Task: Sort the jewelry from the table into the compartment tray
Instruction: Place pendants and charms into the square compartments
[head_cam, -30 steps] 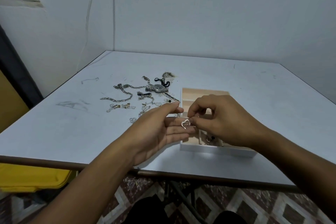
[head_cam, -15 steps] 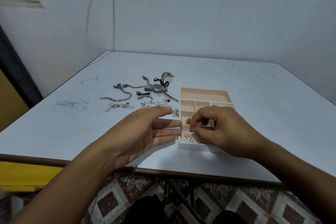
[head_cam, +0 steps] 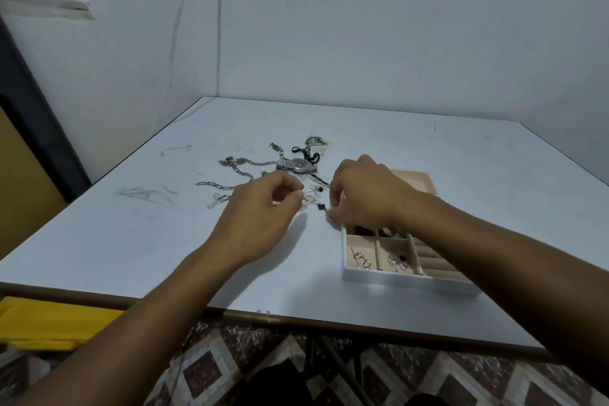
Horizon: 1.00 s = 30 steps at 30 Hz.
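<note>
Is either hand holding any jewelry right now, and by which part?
Cannot tell. The right hand has fingertips at a black-beaded piece beside the tray; the left hand hovers curled over the pile, nothing visibly gripped.

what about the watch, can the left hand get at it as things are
Probably yes: the left hand hovers just short of the watch, with only loose chains lying between and nothing covering it.
</note>
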Each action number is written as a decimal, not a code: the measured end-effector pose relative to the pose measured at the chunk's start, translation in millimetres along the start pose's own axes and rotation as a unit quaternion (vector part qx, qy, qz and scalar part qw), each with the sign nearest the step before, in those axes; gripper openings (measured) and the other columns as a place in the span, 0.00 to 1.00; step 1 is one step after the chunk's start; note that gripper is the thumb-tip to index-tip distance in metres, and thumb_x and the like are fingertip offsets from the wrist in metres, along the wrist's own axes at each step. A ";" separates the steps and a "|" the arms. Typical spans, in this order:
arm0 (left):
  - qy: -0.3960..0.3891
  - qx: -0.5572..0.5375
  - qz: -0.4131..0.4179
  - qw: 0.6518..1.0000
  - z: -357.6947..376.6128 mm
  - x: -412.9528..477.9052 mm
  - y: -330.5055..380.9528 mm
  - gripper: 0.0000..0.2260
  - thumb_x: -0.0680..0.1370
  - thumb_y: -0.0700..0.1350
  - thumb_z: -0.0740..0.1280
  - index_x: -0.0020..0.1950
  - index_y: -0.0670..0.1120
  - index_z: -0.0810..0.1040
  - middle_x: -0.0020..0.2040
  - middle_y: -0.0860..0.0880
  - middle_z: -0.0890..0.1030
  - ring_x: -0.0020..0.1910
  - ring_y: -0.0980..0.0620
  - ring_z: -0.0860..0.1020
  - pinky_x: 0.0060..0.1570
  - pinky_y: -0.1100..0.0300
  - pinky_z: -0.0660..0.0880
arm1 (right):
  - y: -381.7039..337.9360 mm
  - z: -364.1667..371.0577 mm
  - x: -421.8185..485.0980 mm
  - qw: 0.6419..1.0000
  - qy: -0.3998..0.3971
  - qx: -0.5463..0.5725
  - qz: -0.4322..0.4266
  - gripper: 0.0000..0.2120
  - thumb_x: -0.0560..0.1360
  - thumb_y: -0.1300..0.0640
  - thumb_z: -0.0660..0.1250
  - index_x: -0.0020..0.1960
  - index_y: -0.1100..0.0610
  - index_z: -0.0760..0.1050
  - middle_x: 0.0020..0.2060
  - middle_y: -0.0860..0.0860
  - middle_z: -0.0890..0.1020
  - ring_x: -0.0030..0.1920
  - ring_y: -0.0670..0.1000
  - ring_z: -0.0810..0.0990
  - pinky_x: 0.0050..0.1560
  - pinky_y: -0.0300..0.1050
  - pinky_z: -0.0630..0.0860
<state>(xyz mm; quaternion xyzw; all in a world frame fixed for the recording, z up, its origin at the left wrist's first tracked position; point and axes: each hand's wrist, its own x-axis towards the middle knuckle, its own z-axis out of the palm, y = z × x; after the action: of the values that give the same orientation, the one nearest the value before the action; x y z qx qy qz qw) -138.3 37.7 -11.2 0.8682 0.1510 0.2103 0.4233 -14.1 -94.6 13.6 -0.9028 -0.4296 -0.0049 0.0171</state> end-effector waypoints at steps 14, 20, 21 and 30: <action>0.007 0.006 0.037 0.999 8.0 14.9 -1.7 0.04 0.77 0.45 0.66 0.49 0.53 0.79 0.42 0.59 0.81 0.46 0.63 0.79 0.45 0.69 0.70 | -2.7 1.2 15.7 0.999 -0.019 0.029 0.005 0.04 0.66 0.53 0.71 0.38 0.54 0.79 0.38 0.49 0.82 0.48 0.51 0.75 0.41 0.46 0.72; 0.027 -0.088 0.007 0.996 12.7 21.1 -0.6 0.04 0.77 0.47 0.66 0.50 0.53 0.80 0.45 0.56 0.83 0.46 0.60 0.79 0.47 0.64 0.73 | 11.5 -19.4 13.6 0.991 -0.013 0.130 0.004 0.03 0.70 0.55 0.67 0.40 0.53 0.77 0.42 0.50 0.82 0.46 0.53 0.79 0.49 0.49 0.77; 0.032 -0.118 -0.008 0.993 14.4 22.3 0.8 0.04 0.77 0.47 0.66 0.50 0.53 0.80 0.46 0.55 0.83 0.47 0.58 0.80 0.49 0.61 0.75 | 13.1 -22.9 13.1 0.990 -0.011 0.142 0.005 0.03 0.70 0.55 0.67 0.40 0.54 0.77 0.42 0.51 0.82 0.46 0.53 0.79 0.49 0.49 0.77; 0.011 -0.287 -0.103 0.952 32.9 27.6 12.8 0.08 0.79 0.48 0.63 0.53 0.49 0.79 0.49 0.52 0.84 0.52 0.49 0.82 0.57 0.51 0.77 | 16.8 -41.6 6.0 0.981 0.031 0.192 -0.002 0.05 0.70 0.55 0.67 0.39 0.56 0.76 0.39 0.52 0.82 0.40 0.51 0.76 0.43 0.47 0.74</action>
<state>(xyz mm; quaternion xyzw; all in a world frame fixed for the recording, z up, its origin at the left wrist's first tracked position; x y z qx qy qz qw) -97.1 20.2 -12.6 0.6876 0.1780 0.2096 0.6720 2.9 -102.0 54.9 -0.8814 -0.4235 0.0491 0.2033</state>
